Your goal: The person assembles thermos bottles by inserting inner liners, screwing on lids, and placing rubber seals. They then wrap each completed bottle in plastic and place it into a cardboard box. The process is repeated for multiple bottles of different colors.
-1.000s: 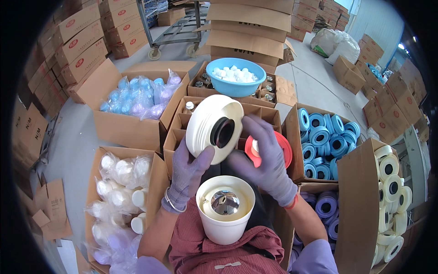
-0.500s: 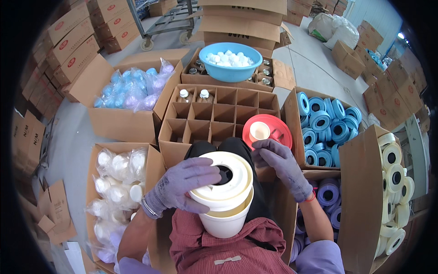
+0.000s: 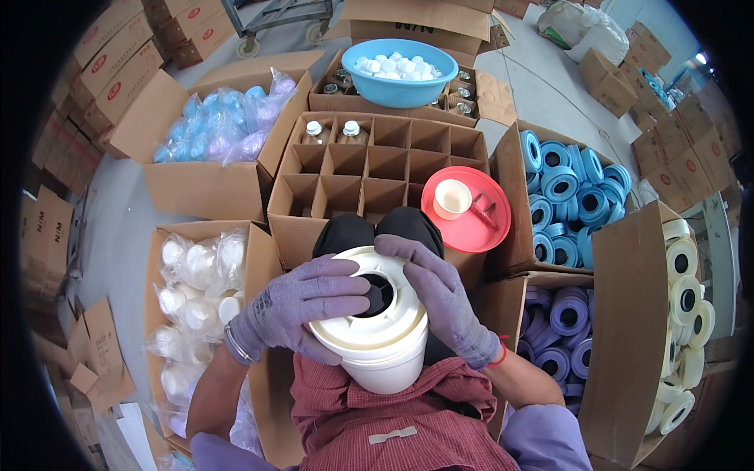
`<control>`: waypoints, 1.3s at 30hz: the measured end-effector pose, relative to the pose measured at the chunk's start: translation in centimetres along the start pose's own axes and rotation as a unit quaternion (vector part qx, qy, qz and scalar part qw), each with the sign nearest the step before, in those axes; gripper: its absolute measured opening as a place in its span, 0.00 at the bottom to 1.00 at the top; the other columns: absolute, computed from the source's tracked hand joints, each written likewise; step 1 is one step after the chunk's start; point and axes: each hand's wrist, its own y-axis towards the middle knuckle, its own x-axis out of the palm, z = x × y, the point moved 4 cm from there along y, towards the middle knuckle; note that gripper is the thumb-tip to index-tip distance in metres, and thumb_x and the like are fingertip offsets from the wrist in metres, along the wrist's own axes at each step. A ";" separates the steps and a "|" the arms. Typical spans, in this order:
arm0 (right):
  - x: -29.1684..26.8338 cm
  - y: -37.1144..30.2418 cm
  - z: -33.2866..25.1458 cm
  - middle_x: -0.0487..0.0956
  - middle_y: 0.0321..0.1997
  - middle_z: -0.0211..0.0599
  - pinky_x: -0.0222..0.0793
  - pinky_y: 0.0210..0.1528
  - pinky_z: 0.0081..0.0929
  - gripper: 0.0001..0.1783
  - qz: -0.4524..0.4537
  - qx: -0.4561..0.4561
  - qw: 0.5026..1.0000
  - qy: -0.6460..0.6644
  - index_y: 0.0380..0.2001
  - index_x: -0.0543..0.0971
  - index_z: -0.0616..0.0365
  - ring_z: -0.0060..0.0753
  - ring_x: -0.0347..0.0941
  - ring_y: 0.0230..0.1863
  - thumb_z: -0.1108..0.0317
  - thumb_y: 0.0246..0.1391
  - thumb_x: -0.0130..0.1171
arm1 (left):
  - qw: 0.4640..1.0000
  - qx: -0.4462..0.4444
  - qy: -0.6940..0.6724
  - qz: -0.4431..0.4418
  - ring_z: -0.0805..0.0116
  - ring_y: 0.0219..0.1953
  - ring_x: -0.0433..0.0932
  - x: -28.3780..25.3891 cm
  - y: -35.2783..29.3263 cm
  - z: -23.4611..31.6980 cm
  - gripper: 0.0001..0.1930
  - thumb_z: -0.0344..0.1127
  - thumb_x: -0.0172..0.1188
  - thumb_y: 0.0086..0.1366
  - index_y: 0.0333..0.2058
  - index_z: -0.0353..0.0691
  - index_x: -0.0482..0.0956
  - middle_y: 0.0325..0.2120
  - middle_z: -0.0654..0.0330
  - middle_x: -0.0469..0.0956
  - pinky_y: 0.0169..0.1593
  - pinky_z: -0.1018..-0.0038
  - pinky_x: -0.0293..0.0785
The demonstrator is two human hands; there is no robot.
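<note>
On my lap stands a white plastic tub, with a cream ring-shaped lid seated over its mouth. The lid has a dark round opening in its middle. My left hand grips the lid's left side, fingers across the top and thumb at the rim. Closed over the right edge of the same lid is my right hand. Both hands wear purple-grey gloves. Beyond the right hand, a red round plate holds a small cream cup and a small red item I cannot make out.
A divided carton ahead holds two white-capped bottles. Behind it sits a blue basin of white caps. Boxes of bagged parts stand left; boxes of blue rings, purple rings and cream rings stand right.
My right hand has come from beside the red plate onto the lid. The lid, tilted with a gap above the tub before, now sits lower and closer on it.
</note>
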 end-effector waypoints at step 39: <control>-13.1 -12.5 5.5 0.78 0.52 0.41 0.70 0.59 0.33 0.41 0.128 0.205 0.937 0.250 0.57 0.72 0.62 0.35 0.76 0.52 0.32 0.66 0.37 | 0.996 -0.024 -0.024 0.078 0.58 0.53 0.79 8.2 3.7 7.0 0.15 0.36 0.61 0.56 0.42 0.38 0.83 0.46 0.56 0.82 0.61 0.61 0.71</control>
